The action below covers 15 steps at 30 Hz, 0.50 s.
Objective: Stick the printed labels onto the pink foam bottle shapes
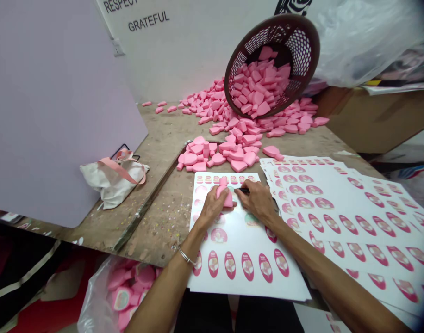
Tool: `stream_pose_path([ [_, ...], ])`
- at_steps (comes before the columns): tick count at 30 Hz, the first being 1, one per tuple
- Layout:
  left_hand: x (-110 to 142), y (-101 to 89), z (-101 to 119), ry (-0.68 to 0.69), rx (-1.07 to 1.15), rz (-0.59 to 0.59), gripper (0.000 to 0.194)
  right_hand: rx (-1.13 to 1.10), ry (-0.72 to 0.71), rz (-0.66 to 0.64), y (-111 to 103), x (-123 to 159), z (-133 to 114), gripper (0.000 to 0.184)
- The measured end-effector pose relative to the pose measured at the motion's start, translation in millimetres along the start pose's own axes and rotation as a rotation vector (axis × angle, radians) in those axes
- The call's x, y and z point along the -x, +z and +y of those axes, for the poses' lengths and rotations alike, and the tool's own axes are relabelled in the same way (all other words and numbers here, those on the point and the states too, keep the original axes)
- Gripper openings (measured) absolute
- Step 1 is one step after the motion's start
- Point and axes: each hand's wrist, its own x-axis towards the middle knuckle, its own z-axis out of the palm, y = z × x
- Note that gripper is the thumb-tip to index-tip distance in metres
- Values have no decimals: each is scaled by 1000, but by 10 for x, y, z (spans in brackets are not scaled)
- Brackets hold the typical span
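Bare counter [168, 215] left of the sticker sheet [241, 238]: room for a low pass. Dark strip [144, 209] borders that lane; white bag [109, 181] and tall panel [59, 115] stand in the way farther left. Ahead, pink pieces [237, 154] crowd the route, tipped basket [302, 51] behind them. Right side hemmed by overlapping sheets [344, 196].

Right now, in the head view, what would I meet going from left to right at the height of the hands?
White bag → pink bottle-shaped piece in the left hand → right hand → spread sticker sheets.
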Motion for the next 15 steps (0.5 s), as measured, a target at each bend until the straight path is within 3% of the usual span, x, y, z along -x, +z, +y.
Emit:
stream_pose_path([
  [7,-11,-2,-32,16,45,55,36,-81,-78,80,-96,6,-97,19],
  [12,83,-13,35,-18,203,62,45,-612,250,127,-439,-5,-137,29],
  [15,227,1,138,-98,381,78,53,-772,254,36,-639,107,-259,33],
])
